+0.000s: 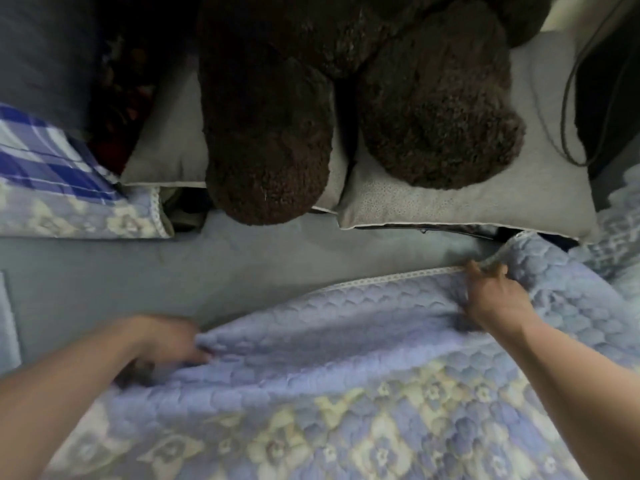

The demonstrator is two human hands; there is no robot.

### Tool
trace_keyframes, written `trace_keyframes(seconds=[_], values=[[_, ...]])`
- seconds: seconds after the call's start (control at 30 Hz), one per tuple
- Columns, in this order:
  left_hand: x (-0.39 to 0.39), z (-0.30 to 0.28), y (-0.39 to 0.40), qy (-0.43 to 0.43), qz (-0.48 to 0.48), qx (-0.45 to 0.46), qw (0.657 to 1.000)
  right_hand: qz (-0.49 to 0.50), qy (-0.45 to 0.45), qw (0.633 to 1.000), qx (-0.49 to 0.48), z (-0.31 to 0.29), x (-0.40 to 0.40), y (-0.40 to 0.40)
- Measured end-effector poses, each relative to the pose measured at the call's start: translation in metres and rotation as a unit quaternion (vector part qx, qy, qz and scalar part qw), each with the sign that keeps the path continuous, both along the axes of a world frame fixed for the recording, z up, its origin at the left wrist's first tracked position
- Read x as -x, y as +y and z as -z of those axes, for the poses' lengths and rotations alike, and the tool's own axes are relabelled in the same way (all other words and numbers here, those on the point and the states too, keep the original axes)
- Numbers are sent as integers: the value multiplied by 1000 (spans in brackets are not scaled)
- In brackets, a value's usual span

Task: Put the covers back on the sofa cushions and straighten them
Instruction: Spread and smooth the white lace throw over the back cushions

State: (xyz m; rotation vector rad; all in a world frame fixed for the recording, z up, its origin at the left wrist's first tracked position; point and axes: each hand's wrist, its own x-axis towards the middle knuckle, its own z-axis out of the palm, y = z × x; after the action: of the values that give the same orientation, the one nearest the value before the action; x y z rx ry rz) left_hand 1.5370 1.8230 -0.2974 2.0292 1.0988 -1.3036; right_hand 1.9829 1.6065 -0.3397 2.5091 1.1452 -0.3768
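Nearest to the camera, a quilted blue cover (346,393) with a pale flower pattern is spread over the front part of the sofa seat (173,271), whose grey surface is seen bare behind it and to the left. On the left side, the cover's edge is held by the left hand (166,341); the fingers seem curled into the fabric, but this part is blurred, so the grip cannot be told with certainty. Further right, the trimmed border is pinched by the right hand (491,292) near the back of the seat, with fingers closed on the fabric. Behind, two grey cushions (485,202) are seen against the backrest, with the legs of a dark plush toy (270,140) resting on them. A second patterned cover (86,213) lies at the far left.

Some risks can be judged from here. If only one side is pulled, the border may be laid crooked and folds may be left in the middle. If the edge is pushed back carelessly, the cushions or the toy may be disturbed.
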Motion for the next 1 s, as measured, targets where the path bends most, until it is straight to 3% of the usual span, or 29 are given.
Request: trace_keyframes(seconds=[0.03,0.07,0.13,0.17,0.2,0.27,0.33,0.4,0.47,0.53,0.6,0.73,0.8,0.87,0.93,1.0], values=[[-9,-7,10,-19,-18,-91,995,2,-2,1000,21,-4,1,1],[-18,-12,24,-69,-47,-229,970,7,-2,1000,25,-8,1,4],[-33,-21,49,-182,-147,-483,844,24,-21,999,-35,-14,0,13],[-43,-21,57,-188,-206,-526,803,38,-25,994,-97,-19,-6,20],[-47,-20,60,-171,-274,-507,799,56,-1,988,-147,-18,-7,27],[-62,-2,49,-155,-330,-419,832,82,117,976,-162,-18,-9,33],[-75,25,22,-205,-288,-376,857,36,175,979,-95,-11,-7,23],[-88,50,-11,-229,-196,-374,877,-56,78,989,-113,-7,-11,-2],[-98,61,-29,-223,-151,-405,874,-67,-63,980,-177,-4,-23,-26],[-116,60,-36,-218,-184,-420,861,53,-114,966,-227,-4,-42,-44],[-141,60,-54,-230,-236,-400,855,199,-100,937,-269,-7,-62,-52],[-181,78,-110,-158,-192,-219,943,330,48,869,-367,-13,-94,-52],[-188,86,-114,-127,-177,-163,962,279,110,918,-261,-9,-106,-60],[-191,85,-108,-113,-190,-153,963,165,164,968,-94,-14,-108,-71],[-192,81,-106,-100,-194,-148,965,103,202,974,16,-22,-107,-85],[-195,77,-108,-99,-195,-154,964,92,209,972,54,-24,-104,-99]])
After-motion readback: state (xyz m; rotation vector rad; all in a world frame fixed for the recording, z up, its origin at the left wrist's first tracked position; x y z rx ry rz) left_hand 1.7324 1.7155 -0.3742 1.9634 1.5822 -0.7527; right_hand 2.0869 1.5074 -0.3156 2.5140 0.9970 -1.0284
